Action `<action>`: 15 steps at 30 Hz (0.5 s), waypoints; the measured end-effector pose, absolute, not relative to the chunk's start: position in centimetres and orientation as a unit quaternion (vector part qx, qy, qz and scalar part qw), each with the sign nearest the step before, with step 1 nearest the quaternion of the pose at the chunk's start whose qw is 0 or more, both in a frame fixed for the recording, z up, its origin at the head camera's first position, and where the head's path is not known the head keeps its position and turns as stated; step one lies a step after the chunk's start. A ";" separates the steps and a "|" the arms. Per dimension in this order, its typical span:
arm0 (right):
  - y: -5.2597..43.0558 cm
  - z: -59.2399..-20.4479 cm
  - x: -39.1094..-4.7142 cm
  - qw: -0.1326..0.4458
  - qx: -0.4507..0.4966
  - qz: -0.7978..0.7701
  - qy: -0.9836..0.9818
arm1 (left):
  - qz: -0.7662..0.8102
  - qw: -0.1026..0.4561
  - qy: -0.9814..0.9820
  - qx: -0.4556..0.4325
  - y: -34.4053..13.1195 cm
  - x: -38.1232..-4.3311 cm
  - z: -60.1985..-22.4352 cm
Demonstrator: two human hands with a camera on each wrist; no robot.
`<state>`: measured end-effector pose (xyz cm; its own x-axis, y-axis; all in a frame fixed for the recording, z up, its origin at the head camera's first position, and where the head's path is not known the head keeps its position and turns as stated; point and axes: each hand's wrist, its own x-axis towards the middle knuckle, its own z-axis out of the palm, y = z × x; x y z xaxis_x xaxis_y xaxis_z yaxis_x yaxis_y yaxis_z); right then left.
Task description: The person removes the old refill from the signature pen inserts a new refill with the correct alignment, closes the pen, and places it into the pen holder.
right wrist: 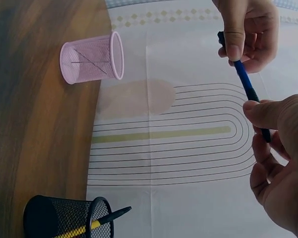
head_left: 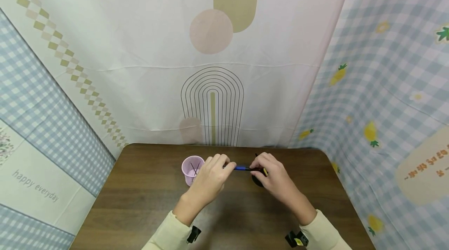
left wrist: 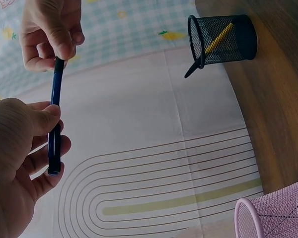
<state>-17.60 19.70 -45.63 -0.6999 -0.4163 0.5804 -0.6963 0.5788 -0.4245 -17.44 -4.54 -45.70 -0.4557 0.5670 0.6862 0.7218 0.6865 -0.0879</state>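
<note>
A slim blue pen with dark ends (head_left: 240, 168) is held level above the table between both hands. My left hand (head_left: 210, 176) grips one end, with thumb and fingers around it. On the other end, the thumb and fingertips of my right hand (head_left: 275, 176) pinch the dark part. A black mesh pen cup (left wrist: 242, 42) holds a yellow and black pen (left wrist: 219, 39); in the head view the right hand partly hides this cup. Behind the left hand stands a pink mesh cup (right wrist: 87, 59), in which the head view shows only crossing dark lines.
Both cups stand on a brown wooden table (head_left: 147, 187) toward its far edge. A white patterned cloth (head_left: 140, 98) hangs behind the table. Checked blue cloths (head_left: 379, 67) hang at either side.
</note>
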 end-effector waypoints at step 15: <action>19.9 -45.9 -17.9 0.246 0.328 0.308 -0.858 | -0.126 0.354 -0.843 -0.384 -4.7 -17.6 -45.9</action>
